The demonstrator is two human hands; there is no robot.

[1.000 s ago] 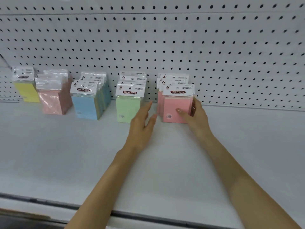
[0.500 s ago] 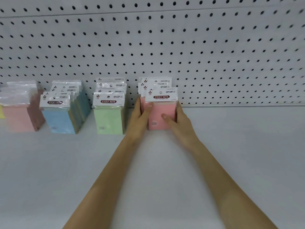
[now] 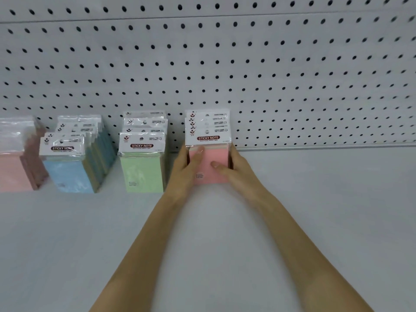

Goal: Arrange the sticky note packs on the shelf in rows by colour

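**Squaring up the pink row: a couple of things are worrying me**

I'm watching the head cam from my desk. The pink row (image 3: 208, 176) of sticky note packs is standing on the shelf (image 3: 315, 221), right up against the pegboard (image 3: 270, 64). The packs are lining up one behind another and their white header cards are stepping up toward the back. Both hands are clamping it. The left hand (image 3: 180, 176) is wrapping the left side with its thumb lying across the front face, and the right hand (image 3: 238, 174) is doing the same from the right. So neither hand is free; both are gripping that one row.

Just beside the left hand the green row (image 3: 141, 170) is standing, then the blue row (image 3: 67, 174). At the far left edge a pinkish row (image 3: 13, 172) is getting cut off and blurring out, so I'm not calling its exact shade.

My guess is we're tidying the pink row into line. Here's what's bugging me:

- The left knuckles are sitting very near the green front pack, so a sideways nudge could be skewing or tipping it.
- The packs are standing upright in what look like slick plastic sleeves. An uneven squeeze could be fanning the rear ones out, or dropping the front one forward on letting go.
- Two pinkish rows are sitting well apart. If they're the same colour, the sorting isn't finishing here.
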